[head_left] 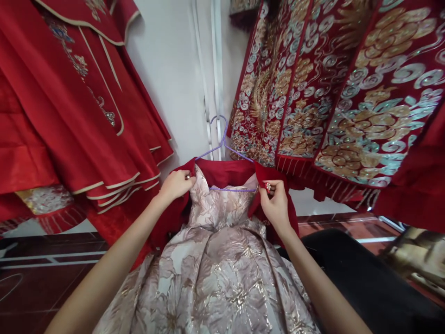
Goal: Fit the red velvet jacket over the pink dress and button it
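A pale pink brocade dress with a shiny floral pattern hangs in front of me on a purple hanger. Around its shoulders lies a red jacket with beaded edges. My left hand is closed on the jacket's left front edge, close to the dress strap. On the other side, my right hand pinches the jacket's right front edge, where a cluster of pearl-like and red beads shows at the fingers. The hanger's lower bar crosses the dress's neckline between both hands.
Red garments with cream trim hang at the left. At the right hangs a red gown embroidered in gold and silver, with beaded fringe. White metal poles rise behind the hanger. A black surface stands at the lower right.
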`<state>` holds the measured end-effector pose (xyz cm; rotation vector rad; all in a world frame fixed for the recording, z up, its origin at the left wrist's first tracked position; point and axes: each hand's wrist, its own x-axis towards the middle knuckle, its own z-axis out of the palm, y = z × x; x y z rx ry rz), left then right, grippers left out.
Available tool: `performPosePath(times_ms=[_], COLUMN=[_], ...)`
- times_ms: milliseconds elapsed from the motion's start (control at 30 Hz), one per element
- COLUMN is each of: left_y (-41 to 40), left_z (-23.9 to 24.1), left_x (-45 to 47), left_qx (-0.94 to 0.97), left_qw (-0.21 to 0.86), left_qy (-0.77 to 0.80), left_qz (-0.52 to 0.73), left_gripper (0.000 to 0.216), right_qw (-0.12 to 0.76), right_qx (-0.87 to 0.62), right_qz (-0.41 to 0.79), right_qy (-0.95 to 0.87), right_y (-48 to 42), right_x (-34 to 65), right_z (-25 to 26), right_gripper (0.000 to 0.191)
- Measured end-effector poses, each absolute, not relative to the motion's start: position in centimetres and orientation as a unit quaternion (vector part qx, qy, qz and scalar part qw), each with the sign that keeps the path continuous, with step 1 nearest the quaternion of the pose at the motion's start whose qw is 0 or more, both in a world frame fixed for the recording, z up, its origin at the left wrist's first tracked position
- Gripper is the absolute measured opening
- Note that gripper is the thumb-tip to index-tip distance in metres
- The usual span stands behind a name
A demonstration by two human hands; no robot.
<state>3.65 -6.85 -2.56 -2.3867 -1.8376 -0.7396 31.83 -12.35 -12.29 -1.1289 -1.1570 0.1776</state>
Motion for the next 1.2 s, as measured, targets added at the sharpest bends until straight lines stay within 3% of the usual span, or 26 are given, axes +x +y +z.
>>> performPosePath(times_ms=[167,367,500,767,967,1200], left_y=[-7.4,-10.0,-12.2,-12.9,-13.7,-13.6], left_z=[-3.8,-4.4,-4.1,-6.2,-6.9,-7.9], left_x=[4.3,5.8,7.5,9.7,7.9,9.1], left_qx=[-0.757,-0.792,-0.811,-0.818,-0.764,-0.725], left_qw=[0.060,-0.046,-0.062,0.009,-0.026,-0.168], left_qy=[-0.609,-0.546,-0.512,-0.541,-0.532,-0.444], left_qz=[-0.227,-0.270,-0.277,-0.197,-0.363,-0.499], left_gripper=[0.019,0.021,0.018,0.016,0.010,0.013], right_qw=[0.670,0.674,0.685,0.626,0.624,0.615], right_qx=[-0.512,-0.474,-0.446,-0.405,-0.453,-0.383], right_qz=[0.077,0.131,0.202,0.280,0.214,0.340], right_qy=[-0.532,-0.551,-0.540,-0.605,-0.600,-0.599], right_y=[-12.9,-13.8,-14.6,-13.5,-14.4,-14.2], right_x=[31.4,28.7,26.6,23.4,25.8,25.7], right_z=[-12.0,-11.8,-11.0,-11.7,-10.7,-11.4], right_gripper=[0.018,0.019,0.022,0.019,0.029,0.030])
